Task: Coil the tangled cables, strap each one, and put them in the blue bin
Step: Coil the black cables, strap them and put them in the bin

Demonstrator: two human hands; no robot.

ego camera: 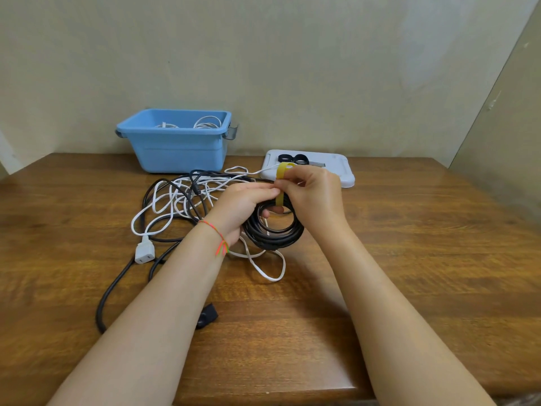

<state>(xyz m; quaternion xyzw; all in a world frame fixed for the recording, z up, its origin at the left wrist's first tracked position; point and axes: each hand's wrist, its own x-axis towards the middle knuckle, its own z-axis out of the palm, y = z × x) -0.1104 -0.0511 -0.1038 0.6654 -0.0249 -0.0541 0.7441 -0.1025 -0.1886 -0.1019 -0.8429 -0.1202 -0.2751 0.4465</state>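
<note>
Strapping a coiled black cable above the counter [380, 259].

The left hand [243, 205] has its fingers curled around the black coil [275, 232], holding it just above the counter; the right hand [314, 196] pinches the yellow strap [281, 183] where it crosses the coil's top, right between both sets of fingertips. The coil looks light, springy and likely to unwind, so grip across all loops beside the strap. The blue bin [178, 150] sits beyond the fingers, past the loose tangled cables [181, 197].
</note>
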